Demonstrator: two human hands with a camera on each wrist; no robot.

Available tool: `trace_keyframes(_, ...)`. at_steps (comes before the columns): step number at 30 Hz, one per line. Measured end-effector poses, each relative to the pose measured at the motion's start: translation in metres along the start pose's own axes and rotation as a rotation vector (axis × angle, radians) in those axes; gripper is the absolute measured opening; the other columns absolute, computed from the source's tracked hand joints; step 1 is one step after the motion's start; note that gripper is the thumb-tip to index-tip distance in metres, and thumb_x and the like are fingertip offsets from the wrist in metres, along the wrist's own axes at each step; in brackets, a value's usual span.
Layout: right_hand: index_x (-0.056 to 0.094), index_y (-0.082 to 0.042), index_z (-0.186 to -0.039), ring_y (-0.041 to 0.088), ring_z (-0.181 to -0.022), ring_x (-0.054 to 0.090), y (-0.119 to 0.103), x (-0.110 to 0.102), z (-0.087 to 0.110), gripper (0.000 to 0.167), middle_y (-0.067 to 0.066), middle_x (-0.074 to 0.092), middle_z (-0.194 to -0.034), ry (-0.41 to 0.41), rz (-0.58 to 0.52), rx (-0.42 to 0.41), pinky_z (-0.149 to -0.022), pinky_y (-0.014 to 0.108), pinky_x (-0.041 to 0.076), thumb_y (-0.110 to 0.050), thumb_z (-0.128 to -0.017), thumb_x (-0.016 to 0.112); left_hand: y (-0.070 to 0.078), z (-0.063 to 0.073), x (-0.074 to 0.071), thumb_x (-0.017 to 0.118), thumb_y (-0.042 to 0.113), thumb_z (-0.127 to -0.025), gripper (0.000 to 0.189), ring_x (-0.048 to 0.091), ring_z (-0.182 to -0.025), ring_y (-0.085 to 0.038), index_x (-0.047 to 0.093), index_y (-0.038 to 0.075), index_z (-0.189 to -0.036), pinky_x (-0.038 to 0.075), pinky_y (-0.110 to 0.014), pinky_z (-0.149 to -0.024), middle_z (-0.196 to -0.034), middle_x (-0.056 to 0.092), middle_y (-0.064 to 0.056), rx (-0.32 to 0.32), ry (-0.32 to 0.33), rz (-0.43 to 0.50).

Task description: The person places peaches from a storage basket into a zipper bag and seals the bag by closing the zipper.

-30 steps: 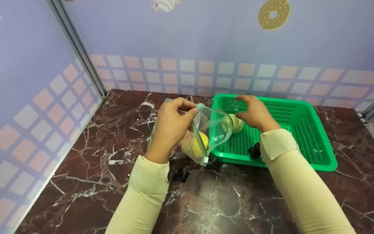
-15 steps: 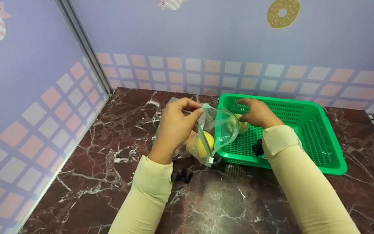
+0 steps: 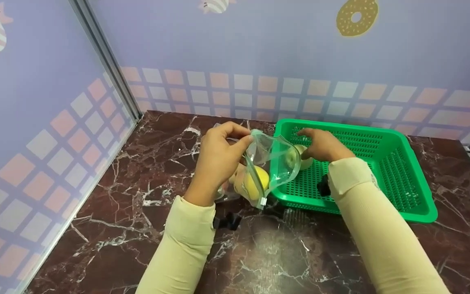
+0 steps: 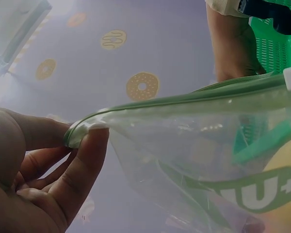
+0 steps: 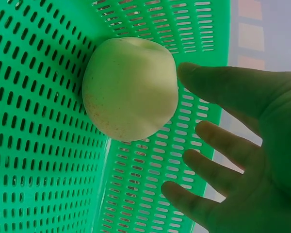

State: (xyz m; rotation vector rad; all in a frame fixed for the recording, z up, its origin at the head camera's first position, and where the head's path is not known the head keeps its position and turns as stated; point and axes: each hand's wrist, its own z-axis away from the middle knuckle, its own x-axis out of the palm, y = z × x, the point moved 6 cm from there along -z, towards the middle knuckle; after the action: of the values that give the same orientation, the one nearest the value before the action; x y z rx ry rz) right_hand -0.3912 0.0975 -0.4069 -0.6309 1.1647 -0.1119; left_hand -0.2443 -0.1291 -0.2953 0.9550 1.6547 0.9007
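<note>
My left hand [image 3: 220, 157] pinches the green-edged rim of a clear zip bag [image 4: 150, 126] between thumb and finger. The bag's mouth gapes toward the right, its white slider [image 3: 263, 201] at the near end. Inside the bag is a yellow fruit [image 3: 255, 183], partly hidden by plastic. My right hand [image 3: 324, 146] is over the green basket [image 3: 416, 175], holding nothing. In the right wrist view its fingers are spread and the thumb tip is beside a pale green, apple-like fruit [image 5: 131, 90]. That fruit sits in the basket's left end, against the perforated wall.
The dark red marbled tabletop [image 3: 137, 228] runs back to a patterned lilac wall [image 3: 259, 45]. Another panel [image 3: 35, 134] and a metal post [image 3: 106, 57] bound the left side. Each wrist carries a small black mount [image 3: 227, 221].
The head view has shifted slightly, so everything appears a little further right than a second ago. Both hands, the bag and the pale fruit keep nearly the same places relative to the basket.
</note>
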Motion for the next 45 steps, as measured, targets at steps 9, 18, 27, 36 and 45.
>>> trace_keyframes(9,0.041,-0.014,-0.147,0.043,-0.136,0.039,-0.001,0.012,0.000,0.068,0.019,0.038,-0.152,-0.058,0.007,0.034,-0.103,0.059,0.041,-0.005,-0.085,0.067,0.002,0.002,-0.002,0.070,0.018,-0.089,0.006,0.066,-0.064,-0.014,0.072,0.013,-0.092,0.056,-0.029,-0.057,-0.092,0.069,-0.002,0.012,0.015,-0.005)
trace_keyframes(18,0.044,-0.010,-0.145,0.043,-0.132,0.044,0.002,0.019,-0.002,0.068,0.022,0.047,-0.144,-0.064,0.044,0.006,-0.103,0.060,0.041,-0.012,-0.083,0.073,0.004,0.004,-0.002,0.069,0.016,-0.089,0.005,0.065,-0.059,-0.015,0.072,0.011,-0.091,0.057,-0.029,-0.056,-0.091,0.069,-0.003,0.005,0.009,0.033)
trace_keyframes(27,0.047,-0.008,-0.141,0.045,-0.124,0.050,0.000,0.020,-0.004,0.062,0.024,0.055,-0.133,-0.048,0.063,-0.044,-0.099,0.060,0.043,-0.014,-0.084,0.072,0.007,0.003,-0.008,0.071,0.017,-0.088,0.006,0.067,-0.066,-0.011,0.073,0.013,-0.091,0.055,-0.028,-0.058,-0.091,0.071,0.000,0.030,0.033,-0.010)
trace_keyframes(36,0.051,-0.007,-0.137,0.044,-0.120,0.053,0.006,0.023,-0.005,0.056,0.023,0.058,-0.130,0.000,0.056,-0.077,-0.098,0.060,0.043,-0.012,-0.084,0.071,0.004,0.003,-0.010,0.071,0.018,-0.088,0.006,0.067,-0.071,-0.011,0.073,0.014,-0.091,0.054,-0.027,-0.063,-0.092,0.072,0.001,0.027,0.059,-0.043)
trace_keyframes(45,0.053,-0.008,-0.136,0.040,-0.113,0.056,0.005,0.022,-0.002,0.067,0.022,0.059,-0.127,0.005,0.025,-0.063,-0.093,0.056,0.048,-0.009,-0.075,0.080,-0.004,0.001,-0.011,0.071,0.019,-0.088,0.005,0.065,-0.077,-0.012,0.073,0.016,-0.091,0.052,-0.028,-0.070,-0.093,0.071,0.002,0.001,0.064,-0.062)
